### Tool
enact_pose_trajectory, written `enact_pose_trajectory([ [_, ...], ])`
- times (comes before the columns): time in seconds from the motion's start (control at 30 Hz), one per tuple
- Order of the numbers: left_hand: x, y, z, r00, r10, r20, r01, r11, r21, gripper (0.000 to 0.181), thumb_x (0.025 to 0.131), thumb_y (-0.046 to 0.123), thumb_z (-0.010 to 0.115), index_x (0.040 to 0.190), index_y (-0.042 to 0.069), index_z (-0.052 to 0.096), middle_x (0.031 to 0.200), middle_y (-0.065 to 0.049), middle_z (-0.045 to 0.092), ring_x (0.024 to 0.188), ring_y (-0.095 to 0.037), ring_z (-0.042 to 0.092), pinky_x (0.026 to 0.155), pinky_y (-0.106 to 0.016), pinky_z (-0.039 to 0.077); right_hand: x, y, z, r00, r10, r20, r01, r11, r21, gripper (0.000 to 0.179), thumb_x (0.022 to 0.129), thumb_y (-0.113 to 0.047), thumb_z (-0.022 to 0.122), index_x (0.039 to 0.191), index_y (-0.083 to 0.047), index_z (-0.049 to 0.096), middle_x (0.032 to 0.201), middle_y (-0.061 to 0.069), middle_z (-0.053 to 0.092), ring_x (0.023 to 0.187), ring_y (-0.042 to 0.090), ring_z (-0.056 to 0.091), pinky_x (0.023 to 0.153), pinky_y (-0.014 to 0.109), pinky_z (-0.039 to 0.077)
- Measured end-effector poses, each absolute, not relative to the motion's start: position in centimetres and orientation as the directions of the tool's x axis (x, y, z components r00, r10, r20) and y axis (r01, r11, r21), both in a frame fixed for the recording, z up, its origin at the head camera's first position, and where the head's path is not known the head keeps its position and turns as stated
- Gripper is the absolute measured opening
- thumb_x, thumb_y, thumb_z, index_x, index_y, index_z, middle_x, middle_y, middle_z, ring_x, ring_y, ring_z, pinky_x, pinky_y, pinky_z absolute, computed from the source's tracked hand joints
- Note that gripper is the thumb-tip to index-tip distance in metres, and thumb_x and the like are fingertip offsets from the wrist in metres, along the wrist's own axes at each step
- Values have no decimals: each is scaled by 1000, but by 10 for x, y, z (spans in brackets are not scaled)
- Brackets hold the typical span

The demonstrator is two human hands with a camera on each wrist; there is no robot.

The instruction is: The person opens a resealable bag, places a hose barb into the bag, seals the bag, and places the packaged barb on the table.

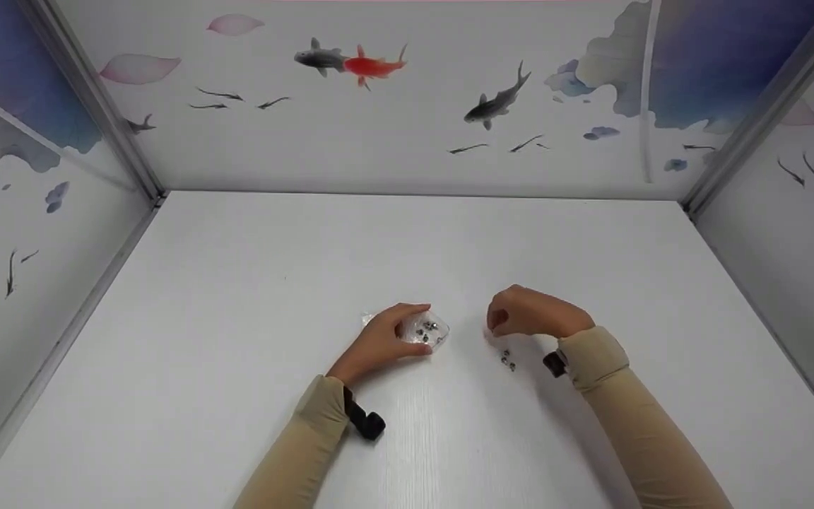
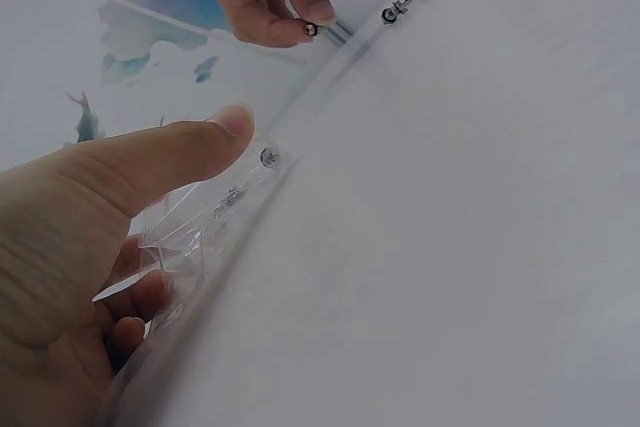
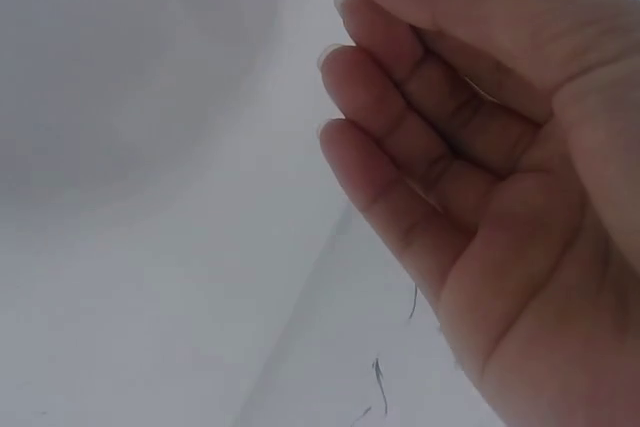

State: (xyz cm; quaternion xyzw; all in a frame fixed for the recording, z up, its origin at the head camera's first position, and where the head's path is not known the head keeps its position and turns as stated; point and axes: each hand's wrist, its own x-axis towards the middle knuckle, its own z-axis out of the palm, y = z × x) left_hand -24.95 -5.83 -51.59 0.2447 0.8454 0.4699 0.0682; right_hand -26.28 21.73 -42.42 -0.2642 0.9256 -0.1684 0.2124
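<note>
My left hand (image 1: 382, 336) grips a clear, crinkled plastic bag (image 2: 185, 237), with the thumb on one side and fingers on the other. Several small shiny metal pieces (image 1: 426, 329) show through the plastic. To the right, my right hand (image 1: 538, 311) is held just above the table. In the left wrist view, its thumb and finger pinch one small metal piece with a dark ring (image 2: 312, 30). Three similar loose metal pieces (image 1: 508, 360) lie on the table just below that hand. The right wrist view shows curled fingers (image 3: 375, 97); the pinched piece is hidden there.
The white table (image 1: 237, 268) extends around both hands. Behind it stands a white back panel (image 1: 407, 141) painted with fish, and side panels (image 1: 61, 233) close it in on the left and right. Black wrist cameras (image 1: 368, 425) are strapped to both wrists.
</note>
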Motion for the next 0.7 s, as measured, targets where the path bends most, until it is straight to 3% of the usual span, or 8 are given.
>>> enact_pose_trajectory([
  [0.23, -250, -58, -516, -871, 477, 118, 351, 436, 828, 70, 76, 30, 82, 138, 17, 53, 133, 1, 58, 108, -13, 51, 92, -30, 41, -265, 208, -422, -763, -585, -274, -452, 786, -421, 8, 87, -8, 69, 93, -10, 74, 89, -2, 68, 81, 12, 59, 75, 32, 52],
  [0.47, -250, -58, -516, -874, 472, 111, 337, 428, 839, 69, 76, 30, 82, 138, 18, 54, 132, 1, 58, 103, -14, 50, 89, -30, 40, -267, 199, -421, -751, -614, -242, -489, 764, -422, 9, 87, -8, 69, 94, -8, 74, 91, -1, 69, 83, 13, 59, 77, 32, 52],
  [0.7, -249, -58, -516, -871, 478, 114, 348, 434, 831, 70, 76, 31, 82, 139, 20, 53, 134, 3, 57, 114, -14, 52, 97, -34, 40, -269, 192, -421, -735, -649, -198, -533, 733, -423, 10, 87, -8, 68, 94, -8, 75, 91, -1, 70, 84, 12, 61, 77, 32, 52],
])
